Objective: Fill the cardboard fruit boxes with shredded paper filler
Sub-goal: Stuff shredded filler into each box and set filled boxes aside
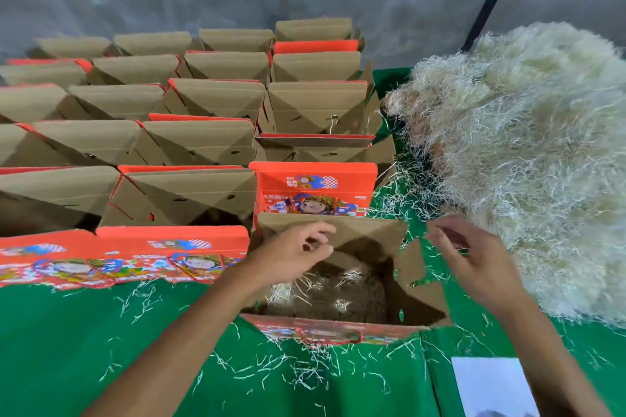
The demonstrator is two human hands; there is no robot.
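Cardboard dominates my head view: rows of open fruit boxes (216, 101) stand on the green table cover (67, 332), and as far as I can see into them they hold no filler yet, though the deep ones are shadowed. The nearest box (338, 288), right in front of me, has a layer of shredded paper (325, 294) on its bottom, so I judge this is the only one started. My left hand (294, 254) hangs over its opening with fingers loosely curled, gripping nothing. My right hand (474, 254) hovers beside the box's right flap, fingers relaxed and spread, also empty. The big filler pile (528, 159) sits to my right, with loose strands (305, 369) scattered on the cover. Nearly every box is left to do.
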